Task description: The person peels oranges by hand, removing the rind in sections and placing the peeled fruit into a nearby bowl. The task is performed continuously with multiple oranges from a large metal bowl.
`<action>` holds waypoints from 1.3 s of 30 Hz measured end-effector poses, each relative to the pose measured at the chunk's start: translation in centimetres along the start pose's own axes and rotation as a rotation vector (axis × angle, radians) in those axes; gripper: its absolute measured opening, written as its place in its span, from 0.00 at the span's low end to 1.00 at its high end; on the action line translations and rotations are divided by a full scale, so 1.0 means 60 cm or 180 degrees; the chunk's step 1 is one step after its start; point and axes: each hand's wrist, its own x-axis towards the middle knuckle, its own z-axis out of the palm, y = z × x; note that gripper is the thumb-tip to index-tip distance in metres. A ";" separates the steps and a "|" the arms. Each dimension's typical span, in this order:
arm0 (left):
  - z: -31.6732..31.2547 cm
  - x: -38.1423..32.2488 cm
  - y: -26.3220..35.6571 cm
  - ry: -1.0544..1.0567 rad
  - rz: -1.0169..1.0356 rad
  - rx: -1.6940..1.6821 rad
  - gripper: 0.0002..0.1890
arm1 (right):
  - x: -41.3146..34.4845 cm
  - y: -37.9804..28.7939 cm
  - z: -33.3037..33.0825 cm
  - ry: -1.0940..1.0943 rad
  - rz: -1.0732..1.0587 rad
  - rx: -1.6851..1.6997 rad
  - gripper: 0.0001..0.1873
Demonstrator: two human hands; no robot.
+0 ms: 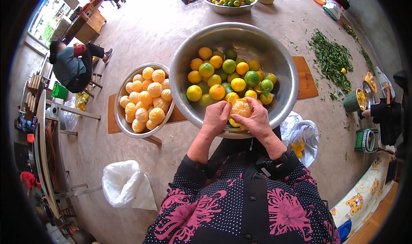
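Note:
Over the near rim of a large steel basin (291, 92), both hands are on one partly peeled citrus fruit (241, 108). My left hand (216, 116) pinches a flap of yellow peel at the fruit's left side. My right hand (256, 116) grips the fruit from the right, thumb across its lower front. Unpeeled green and orange citrus fruits (229, 66) fill the middle of the basin. To its left, a smaller metal bowl (118, 121) holds many peeled citrus fruits (145, 97). The fingertips behind the fruit are hidden.
A wooden bench (305, 78) supports both vessels. White plastic bags stand at the lower left (128, 186) and right (301, 131), the right one with peel. Another basin of fruit (230, 9) is ahead. Leaves (333, 58) lie on the floor at right. Other people sit at both sides.

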 end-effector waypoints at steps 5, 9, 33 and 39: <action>-0.003 0.001 0.009 -0.0038 -0.0034 -0.0033 0.16 | -0.001 -0.003 0.000 0.0022 0.0127 0.0213 0.37; -0.002 0.003 0.019 -0.0029 0.0032 -0.0159 0.17 | -0.003 -0.004 -0.005 0.0038 0.0309 0.0656 0.36; -0.006 0.004 0.005 0.0035 0.0049 -0.0188 0.16 | 0.003 0.023 0.002 -0.0341 0.0482 0.0927 0.31; -0.001 0.008 0.016 0.0228 0.0160 -0.0257 0.16 | 0.004 0.017 -0.001 -0.0377 0.0726 0.1550 0.30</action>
